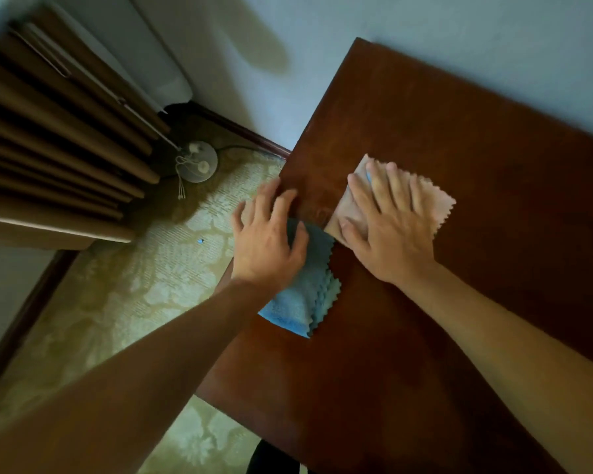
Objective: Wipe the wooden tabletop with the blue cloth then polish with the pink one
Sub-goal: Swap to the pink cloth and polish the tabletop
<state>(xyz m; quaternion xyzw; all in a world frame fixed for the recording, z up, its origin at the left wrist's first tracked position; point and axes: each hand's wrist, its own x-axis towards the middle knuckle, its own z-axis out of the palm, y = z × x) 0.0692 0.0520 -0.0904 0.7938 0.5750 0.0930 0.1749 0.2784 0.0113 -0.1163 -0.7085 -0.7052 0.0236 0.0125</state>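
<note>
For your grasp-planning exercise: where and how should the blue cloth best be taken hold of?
Probably pinch the blue cloth at its near zigzag corner, coming from above on the person's side. That folded stack lies flat on the table near its left edge, and the left hand covers its far end.

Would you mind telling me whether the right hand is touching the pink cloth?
Touching: the head view shows the right hand pressed flat on the pink zigzag-edged cloth.

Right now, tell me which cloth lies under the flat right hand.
The pink cloth, spread on the tabletop under the right hand. The blue cloth sits under the left hand at the table's edge.
</note>
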